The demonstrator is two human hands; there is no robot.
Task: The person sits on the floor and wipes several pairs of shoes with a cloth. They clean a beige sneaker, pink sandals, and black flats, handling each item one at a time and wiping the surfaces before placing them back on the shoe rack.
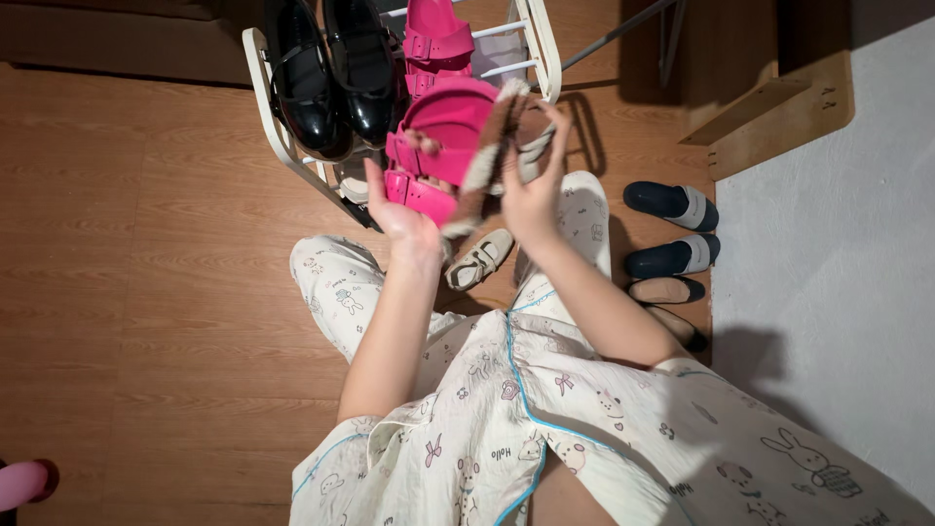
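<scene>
- Your left hand (401, 219) has its fingers curled around a bright pink buckled plastic sandal (438, 146) — held over the white metal shoe rack (268, 93).
- Your right hand (531, 190) pinches a brown fur-trimmed slipper (506, 136).
- Glossy black shoes (331, 68) crowd the rack — navy slippers (672, 229) line the wooden floor (146, 244).

No packages, labels, signs or screens visible.

The sandal (438, 146) in your left hand (399, 219) is bright pink. The slipper (511, 136) in your right hand (531, 195) is brown with cream fuzzy trim. On the white rack (268, 107), far from you, sit two shiny black shoes (331, 73) and another pink sandal (435, 39). To the right lie dark blue slippers (672, 229) with white bands. Your pyjamas (545, 429) are cream with little bunnies, bows and blue edging. The floor (146, 273) is brown wood.
</scene>
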